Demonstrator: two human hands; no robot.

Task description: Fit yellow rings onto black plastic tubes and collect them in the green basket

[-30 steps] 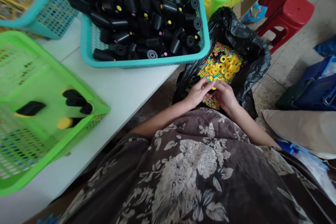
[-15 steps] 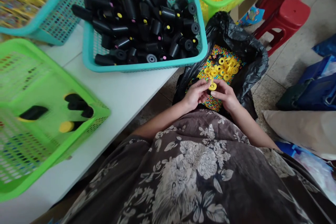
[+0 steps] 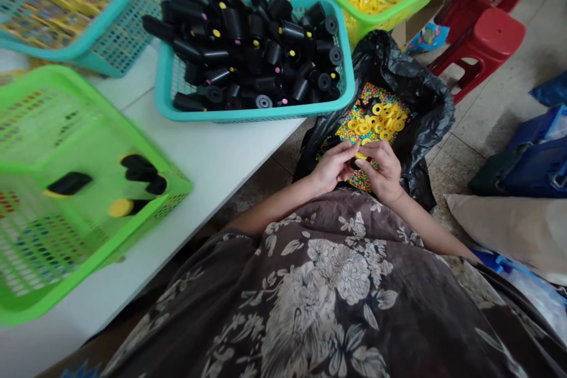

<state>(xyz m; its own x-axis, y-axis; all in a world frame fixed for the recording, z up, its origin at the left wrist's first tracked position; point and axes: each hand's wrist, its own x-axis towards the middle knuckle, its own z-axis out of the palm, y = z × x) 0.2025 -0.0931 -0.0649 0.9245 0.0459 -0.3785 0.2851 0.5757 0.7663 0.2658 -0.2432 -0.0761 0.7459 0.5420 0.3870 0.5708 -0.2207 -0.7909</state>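
Both of my hands meet above a black plastic bag (image 3: pixel 427 91), close to my lap. My left hand (image 3: pixel 331 164) is closed around a small black plastic tube (image 3: pixel 354 163), mostly hidden by the fingers. On its top sits a yellow ring-shaped cap (image 3: pixel 361 155), which the bent fingers of my right hand (image 3: pixel 384 168) grip from above and the side. Below lie small multicoloured beads (image 3: pixel 361 180) in the bag, with a heap of loose yellow ring caps (image 3: pixel 385 120) on them.
A turquoise basket (image 3: pixel 248 114) full of black tubes stands on the white table (image 3: pixel 234 147). To its left, a green basket (image 3: pixel 172 180) holds several black pieces with yellow ends. Another green basket (image 3: pixel 363 20) contains yellow caps. A red stool (image 3: pixel 496 35) stands on the right.
The fingers of my right hand have moved up over the yellow cap and now cover most of it. The whole view has shifted slightly.
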